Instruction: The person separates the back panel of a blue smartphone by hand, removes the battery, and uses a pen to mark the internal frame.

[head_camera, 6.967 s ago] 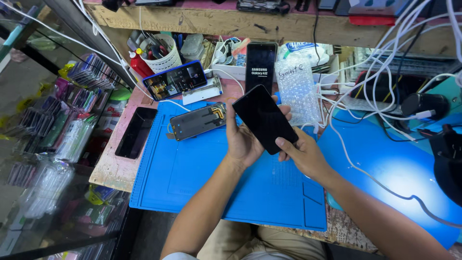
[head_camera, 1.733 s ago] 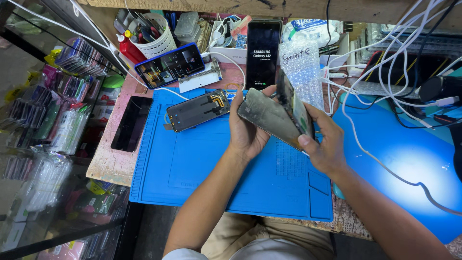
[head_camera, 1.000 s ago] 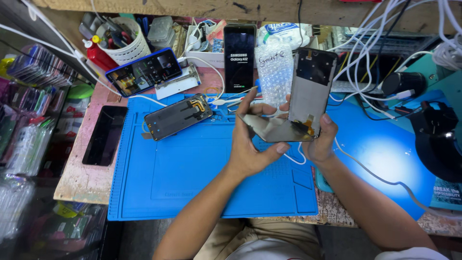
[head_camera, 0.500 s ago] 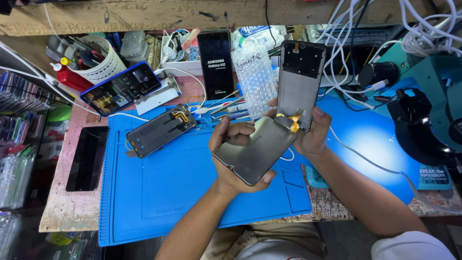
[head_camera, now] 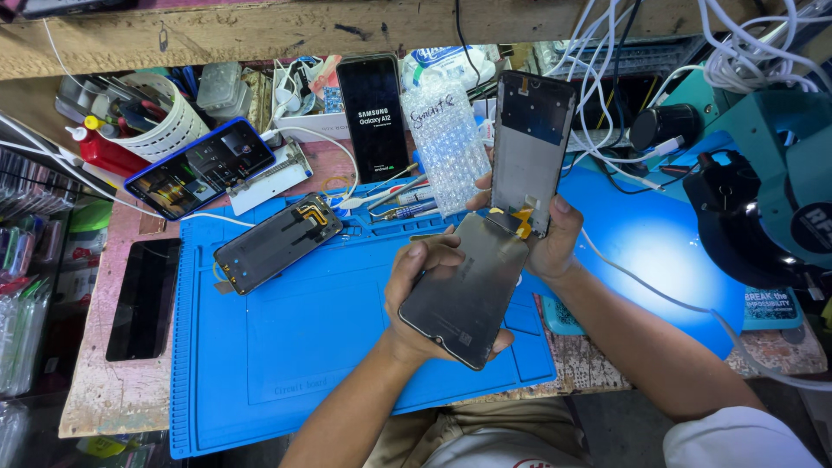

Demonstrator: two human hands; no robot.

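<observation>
Hands part a phone over the blue mat (head_camera: 286, 347): the left hand (head_camera: 425, 295) curls under the detached screen panel (head_camera: 464, 290), the right hand (head_camera: 550, 238) grips the upright phone frame (head_camera: 530, 147). The orange flex cable (head_camera: 523, 218) joining them could tear if they spread further.

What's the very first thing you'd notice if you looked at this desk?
The two hands in the middle: the left hand holds a grey screen panel, and the right hand holds a phone frame upright, over a bright blue mat. Behind them stands a lit phone, with white cables tangled at the top right.
</observation>
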